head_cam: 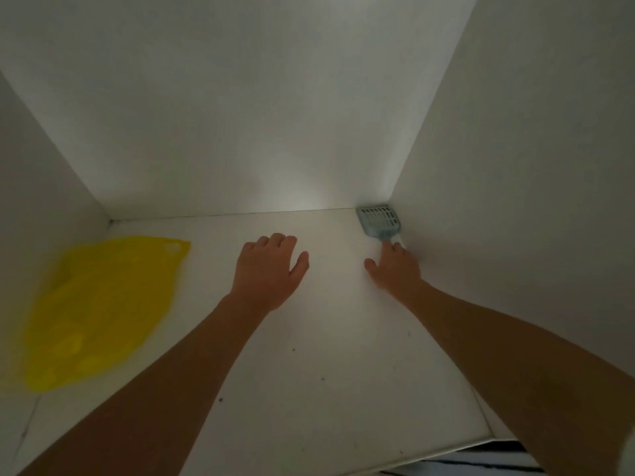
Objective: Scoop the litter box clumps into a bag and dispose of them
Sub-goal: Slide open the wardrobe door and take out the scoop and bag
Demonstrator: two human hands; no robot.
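Observation:
A pale blue slotted litter scoop (377,221) lies in the far right corner of a white cabinet shelf (330,338), its handle pointing toward me. My right hand (395,269) reaches to that handle; its fingertips touch the handle's end, and the fingers look fairly straight. My left hand (269,269) hovers or rests palm-down over the middle of the shelf, fingers loosely bent, holding nothing. A yellow plastic bag (99,310) lies flat on the left side of the shelf, blurred. No litter box is in view.
White walls enclose the shelf on the left, back and right. A few dark specks dot the shelf surface. The shelf's front edge runs across the bottom right, with something striped below it.

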